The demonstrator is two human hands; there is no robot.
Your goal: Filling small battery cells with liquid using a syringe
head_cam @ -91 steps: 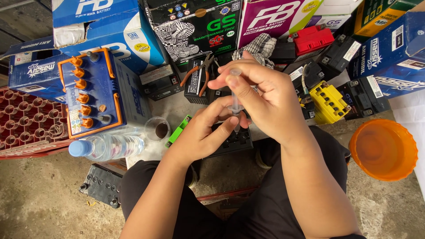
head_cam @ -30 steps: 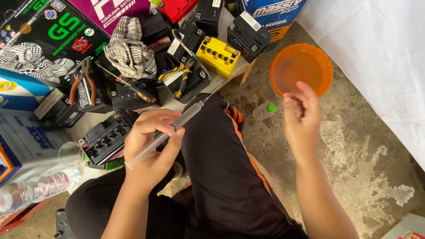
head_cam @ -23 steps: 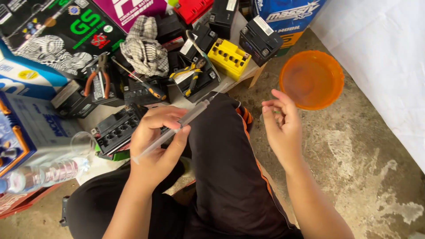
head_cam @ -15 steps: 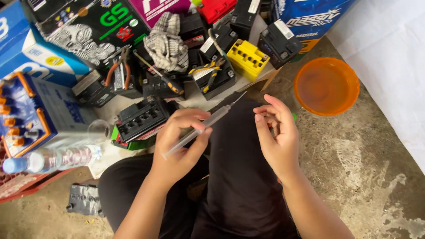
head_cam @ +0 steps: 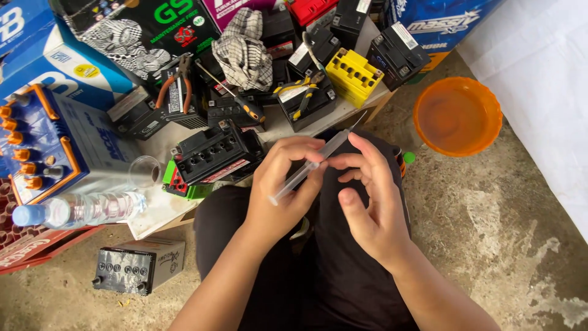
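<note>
A: Syringe (head_cam: 309,168) sits over my lap, pinched lengthwise in my left hand (head_cam: 283,187); right hand (head_cam: 367,202) fingers pinch its barrel.

B: Risk?

A: Loose pinch could drop it, needle end grazing the battery (head_cam: 214,156) nearby.

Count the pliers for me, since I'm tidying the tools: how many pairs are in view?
2. The orange-handled pliers lie on a black battery at upper left; the yellow-handled pliers lie on another black battery beside the yellow plastic battery. More may be hidden under the checked cloth.
</note>
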